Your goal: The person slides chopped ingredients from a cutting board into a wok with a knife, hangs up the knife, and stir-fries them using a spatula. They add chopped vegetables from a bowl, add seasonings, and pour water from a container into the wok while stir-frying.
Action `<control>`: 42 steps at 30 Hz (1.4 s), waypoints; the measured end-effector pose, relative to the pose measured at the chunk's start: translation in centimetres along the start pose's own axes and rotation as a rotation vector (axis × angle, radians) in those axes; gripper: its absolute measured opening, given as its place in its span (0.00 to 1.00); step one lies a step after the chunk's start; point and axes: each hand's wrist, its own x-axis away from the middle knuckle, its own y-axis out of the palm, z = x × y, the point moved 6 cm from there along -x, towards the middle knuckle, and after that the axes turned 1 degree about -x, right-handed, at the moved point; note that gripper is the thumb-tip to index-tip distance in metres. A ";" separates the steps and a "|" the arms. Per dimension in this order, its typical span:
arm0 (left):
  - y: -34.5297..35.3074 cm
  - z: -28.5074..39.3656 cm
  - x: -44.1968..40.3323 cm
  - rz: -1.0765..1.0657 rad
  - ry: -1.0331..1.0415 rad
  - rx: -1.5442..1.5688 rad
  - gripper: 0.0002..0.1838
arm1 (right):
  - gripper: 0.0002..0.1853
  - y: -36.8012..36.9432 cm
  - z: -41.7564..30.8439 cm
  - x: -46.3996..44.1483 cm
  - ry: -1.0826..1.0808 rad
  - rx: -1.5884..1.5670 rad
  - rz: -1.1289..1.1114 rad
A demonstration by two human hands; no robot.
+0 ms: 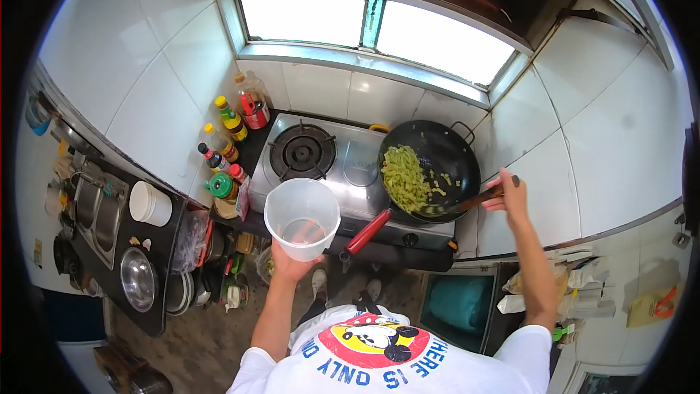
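My left hand (293, 261) holds a translucent plastic container (302, 219) from below, in front of the stove; its inside looks bare apart from the fingers showing through. My right hand (508, 195) is closed around the wooden handle of a spatula (477, 201), whose far end reaches into the black wok (456, 146). Chopped green vegetables (405, 181) lie heaped on the wok's left side, with a few loose pieces towards the middle. The wok sits on the right burner, and its red handle (369, 232) points towards me.
The left burner (302, 149) of the steel stove (357, 149) has no pan on it. Several sauce bottles (232, 120) line the stove's left side. Further left are a white bucket (151, 203), a metal bowl (138, 279) and a sink (108, 222). A window (372, 25) is behind the stove.
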 end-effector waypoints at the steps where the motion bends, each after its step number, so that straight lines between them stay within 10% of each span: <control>1: 0.0 0.0 0.0 -0.001 0.001 0.005 0.47 | 0.19 1.6 1.0 0.0 -0.051 -0.096 0.038; 14: -0.6 -0.5 -0.4 0.044 -0.009 -0.031 0.45 | 0.08 9.1 -1.7 -2.5 -0.404 -0.138 -0.062; 24: 0.0 -0.3 -2.1 0.033 -0.015 -0.081 0.43 | 0.06 -2.4 -2.9 0.9 -0.317 0.357 -0.037; 29: 0.4 -1.4 -1.7 0.010 -0.027 -0.025 0.44 | 0.04 2.2 5.1 -3.2 -0.431 -0.277 0.041; 34: 0.7 -1.5 -0.6 -0.020 -0.057 -0.041 0.45 | 0.07 8.8 -2.4 3.8 -1.023 0.478 -0.356; 42: 1.0 -1.5 -0.1 0.044 -0.068 -0.020 0.44 | 0.08 8.1 -2.5 8.6 -0.860 0.606 -0.648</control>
